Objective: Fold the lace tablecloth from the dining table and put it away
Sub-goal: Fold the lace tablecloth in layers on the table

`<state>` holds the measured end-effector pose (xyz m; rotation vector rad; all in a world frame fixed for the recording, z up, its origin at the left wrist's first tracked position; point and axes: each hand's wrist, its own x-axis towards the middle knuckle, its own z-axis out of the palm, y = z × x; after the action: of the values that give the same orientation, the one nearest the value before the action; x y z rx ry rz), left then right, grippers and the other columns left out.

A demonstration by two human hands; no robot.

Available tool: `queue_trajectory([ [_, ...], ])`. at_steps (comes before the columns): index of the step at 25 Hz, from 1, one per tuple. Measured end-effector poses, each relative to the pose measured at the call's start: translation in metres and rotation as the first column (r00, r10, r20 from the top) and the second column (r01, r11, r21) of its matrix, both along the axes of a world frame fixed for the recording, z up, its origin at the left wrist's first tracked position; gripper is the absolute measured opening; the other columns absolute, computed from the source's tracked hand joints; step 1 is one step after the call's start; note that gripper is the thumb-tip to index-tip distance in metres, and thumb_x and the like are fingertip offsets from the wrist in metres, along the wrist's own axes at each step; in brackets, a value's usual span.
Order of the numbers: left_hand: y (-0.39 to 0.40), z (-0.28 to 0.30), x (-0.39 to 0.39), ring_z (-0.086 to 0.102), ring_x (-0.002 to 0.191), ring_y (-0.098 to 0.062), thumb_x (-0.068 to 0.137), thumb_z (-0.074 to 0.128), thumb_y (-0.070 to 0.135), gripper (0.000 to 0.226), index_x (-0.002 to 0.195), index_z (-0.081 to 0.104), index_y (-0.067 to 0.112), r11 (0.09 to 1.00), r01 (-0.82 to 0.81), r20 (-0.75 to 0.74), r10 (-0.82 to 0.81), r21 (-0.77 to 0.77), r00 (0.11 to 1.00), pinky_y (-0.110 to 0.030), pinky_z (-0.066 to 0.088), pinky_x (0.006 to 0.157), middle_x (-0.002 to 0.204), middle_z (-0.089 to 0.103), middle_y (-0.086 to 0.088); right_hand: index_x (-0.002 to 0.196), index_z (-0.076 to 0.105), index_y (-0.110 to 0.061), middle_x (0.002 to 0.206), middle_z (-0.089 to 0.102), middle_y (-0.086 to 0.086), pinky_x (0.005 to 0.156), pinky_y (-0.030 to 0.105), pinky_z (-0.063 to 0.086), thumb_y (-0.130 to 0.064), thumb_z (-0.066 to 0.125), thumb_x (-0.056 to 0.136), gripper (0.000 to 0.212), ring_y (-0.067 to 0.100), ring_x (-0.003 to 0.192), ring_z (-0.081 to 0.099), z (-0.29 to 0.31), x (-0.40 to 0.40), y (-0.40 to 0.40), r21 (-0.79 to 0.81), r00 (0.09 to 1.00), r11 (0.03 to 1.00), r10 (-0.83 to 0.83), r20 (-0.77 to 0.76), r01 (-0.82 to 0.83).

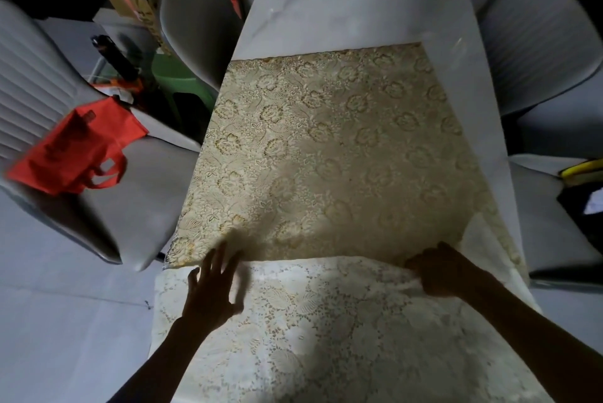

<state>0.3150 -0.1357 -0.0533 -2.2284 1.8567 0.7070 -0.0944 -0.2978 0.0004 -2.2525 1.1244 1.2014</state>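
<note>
The lace tablecloth covers the dining table at centre frame, its near edge turned over. The left hand rests on it, fingers spread; the right hand pinches the fold. I'd align corners before creasing.

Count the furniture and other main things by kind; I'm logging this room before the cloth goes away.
Chairs: 4
Table: 1
Tablecloth: 1
Red bag: 1
Green stool: 1
Total: 8
</note>
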Motion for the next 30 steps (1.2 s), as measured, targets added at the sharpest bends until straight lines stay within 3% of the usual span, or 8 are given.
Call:
queue_trajectory([
  [4, -0.027, 0.007, -0.003, 0.061, 0.117, -0.020, 0.087, 0.064, 0.036, 0.032, 0.118, 0.056, 0.034, 0.993, 0.039, -0.022, -0.037, 0.113, 0.999, -0.040, 0.033, 0.096, 0.122, 0.066, 0.005, 0.137, 0.050, -0.023, 0.140, 0.053, -0.001, 0.102, 0.029, 0.039, -0.030, 0.054, 0.092, 0.047, 0.019, 0.127, 0.051, 0.015, -0.002, -0.015, 0.069, 0.995, 0.994, -0.087, -0.055, 0.090],
  [7, -0.052, 0.025, 0.012, 0.057, 0.120, -0.015, 0.090, 0.057, 0.048, 0.030, 0.115, 0.061, 0.033, 0.949, 0.147, 0.020, -0.159, 0.280, 0.987, -0.040, 0.034, 0.106, 0.123, 0.063, 0.011, 0.140, 0.046, -0.016, 0.144, 0.048, 0.006, 0.104, 0.032, 0.043, -0.020, 0.063, 0.086, 0.056, 0.023, 0.128, 0.049, 0.035, 0.005, -0.043, 0.134, 0.971, 0.968, -0.195, -0.138, 0.214],
  [10, -0.104, 0.053, 0.039, 0.055, 0.122, -0.025, 0.092, 0.059, 0.042, 0.032, 0.118, 0.064, 0.025, 1.000, -0.017, 0.050, 0.017, 0.002, 0.999, -0.042, 0.036, 0.101, 0.128, 0.064, 0.000, 0.143, 0.043, -0.020, 0.145, 0.047, 0.008, 0.109, 0.039, 0.035, -0.025, 0.054, 0.093, 0.051, 0.029, 0.132, 0.045, 0.065, 0.026, -0.102, -0.205, 0.959, 0.938, -0.269, 0.086, 0.281],
  [14, -0.160, 0.086, 0.045, 0.029, 0.140, -0.040, 0.083, 0.069, 0.030, 0.076, 0.148, 0.032, 0.019, 0.877, -0.274, 0.084, 0.331, -0.394, 0.940, -0.054, 0.021, 0.113, 0.157, 0.027, -0.017, 0.150, 0.027, -0.017, 0.150, 0.038, 0.017, 0.113, 0.051, 0.015, -0.024, 0.055, 0.082, 0.074, 0.040, 0.136, 0.035, 0.081, 0.057, -0.126, -0.700, 0.824, 0.484, -0.082, 0.561, 0.525],
  [17, -0.121, 0.067, -0.003, 0.037, 0.136, -0.032, 0.089, 0.061, 0.035, 0.070, 0.150, 0.029, 0.020, 0.967, -0.180, -0.027, 0.178, -0.179, 0.984, -0.050, 0.041, 0.108, 0.157, 0.027, -0.012, 0.149, 0.030, -0.016, 0.152, 0.037, 0.015, 0.102, 0.049, 0.039, -0.020, 0.053, 0.083, 0.070, 0.037, 0.124, 0.049, 0.045, 0.087, -0.053, -0.546, 0.791, 0.664, -0.115, 0.601, 0.511],
  [20, -0.038, 0.025, -0.052, 0.035, 0.141, -0.027, 0.095, 0.052, 0.036, 0.061, 0.151, 0.030, 0.025, 0.999, 0.022, -0.038, -0.023, -0.036, 0.999, -0.036, 0.051, 0.099, 0.161, 0.023, -0.007, 0.154, 0.012, -0.028, 0.165, 0.009, 0.002, 0.114, 0.044, 0.027, -0.040, 0.038, 0.094, 0.067, 0.025, 0.146, 0.023, -0.021, 0.091, 0.061, -0.304, 0.884, 0.873, -0.248, 0.397, 0.382],
  [24, 0.023, 0.005, -0.073, 0.042, 0.136, -0.047, 0.069, 0.082, 0.027, 0.083, 0.144, 0.047, 0.017, 0.988, 0.128, -0.073, -0.135, -0.092, 0.988, -0.051, 0.060, 0.077, 0.153, 0.034, -0.024, 0.152, -0.011, -0.037, 0.162, -0.019, -0.005, 0.115, 0.054, 0.021, -0.052, 0.035, 0.094, 0.075, 0.027, 0.151, -0.004, -0.064, 0.070, 0.123, -0.212, 0.831, 0.837, -0.404, 0.383, 0.505],
  [30, 0.047, -0.004, -0.119, -0.009, 0.152, -0.031, 0.084, 0.055, 0.055, 0.087, 0.154, 0.007, 0.041, 0.978, 0.158, -0.061, -0.151, 0.133, 0.987, -0.048, 0.036, 0.110, 0.165, -0.015, -0.008, 0.150, -0.013, -0.042, 0.161, -0.020, -0.013, 0.111, 0.051, 0.033, -0.050, 0.037, 0.093, 0.077, 0.023, 0.151, -0.002, -0.064, -0.002, 0.144, -0.170, 0.835, 0.843, -0.440, 0.331, 0.511],
])
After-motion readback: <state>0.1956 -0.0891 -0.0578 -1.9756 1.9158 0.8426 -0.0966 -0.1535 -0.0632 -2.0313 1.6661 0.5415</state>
